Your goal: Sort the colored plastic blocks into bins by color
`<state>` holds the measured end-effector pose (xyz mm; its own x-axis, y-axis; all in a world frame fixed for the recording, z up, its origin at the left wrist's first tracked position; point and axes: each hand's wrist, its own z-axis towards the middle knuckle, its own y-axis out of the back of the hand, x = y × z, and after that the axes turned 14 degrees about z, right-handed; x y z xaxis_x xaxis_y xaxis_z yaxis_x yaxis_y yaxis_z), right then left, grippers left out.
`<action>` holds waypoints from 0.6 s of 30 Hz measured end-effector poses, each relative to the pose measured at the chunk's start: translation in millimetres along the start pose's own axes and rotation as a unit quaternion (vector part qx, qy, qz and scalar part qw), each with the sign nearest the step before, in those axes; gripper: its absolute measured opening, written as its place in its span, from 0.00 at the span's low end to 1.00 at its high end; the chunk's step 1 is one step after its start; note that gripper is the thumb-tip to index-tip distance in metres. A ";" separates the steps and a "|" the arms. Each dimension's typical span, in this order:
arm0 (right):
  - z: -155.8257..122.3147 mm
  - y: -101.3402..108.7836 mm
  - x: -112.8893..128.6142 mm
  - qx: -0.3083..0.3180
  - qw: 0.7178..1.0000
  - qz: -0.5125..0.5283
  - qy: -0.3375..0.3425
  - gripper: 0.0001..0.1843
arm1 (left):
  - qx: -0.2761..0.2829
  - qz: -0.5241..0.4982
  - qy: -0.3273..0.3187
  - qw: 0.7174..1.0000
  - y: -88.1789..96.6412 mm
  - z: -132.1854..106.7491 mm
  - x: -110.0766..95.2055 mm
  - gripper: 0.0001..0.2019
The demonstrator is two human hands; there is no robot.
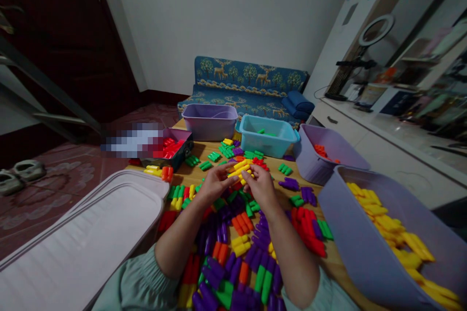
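Both hands meet above the middle of the table around a small group of yellow finger-shaped toy blocks (240, 170). My left hand (215, 183) grips the group from the left, thumb along its near side. From the right, my right hand (260, 184) pinches it with bent fingers. Whether the yellow blocks are joined is hard to make out. Beneath and around my forearms lie loose purple blocks (260, 235), green blocks (267, 286), orange blocks (242, 223) and red blocks (308, 233), some of them linked in rows.
A purple bin (209, 129) and a turquoise bin (266, 145) stand at the back. On the right are a purple bin with orange-red blocks (310, 158) and a larger bin with yellow blocks (350, 238). Pale lids (91, 248) and a box of red blocks (184, 153) are left.
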<state>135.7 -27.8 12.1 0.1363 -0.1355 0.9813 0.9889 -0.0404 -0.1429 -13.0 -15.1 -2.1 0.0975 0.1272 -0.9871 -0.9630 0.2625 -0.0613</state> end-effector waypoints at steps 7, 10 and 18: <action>-2.5 -5.7 -6.0 -0.068 0.997 0.044 0.020 0.19 | -0.009 -0.013 0.035 0.999 -1.0 1.5 -3.4 0.34; -4.5 -9.2 -8.6 -0.079 0.991 0.110 -0.010 0.21 | -0.024 -0.004 0.046 0.999 -1.0 0.8 -5.2 0.33; -6.1 -13.6 -9.0 -0.110 0.988 0.111 0.013 0.20 | -0.025 -0.028 0.048 0.998 -5.7 -0.5 -13.5 0.35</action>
<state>120.6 -32.1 4.5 0.3440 -0.1909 0.9194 0.8979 -0.2197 -0.3815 -8.9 -18.8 11.5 0.1291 0.0206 -0.9914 -0.9682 0.2189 -0.1215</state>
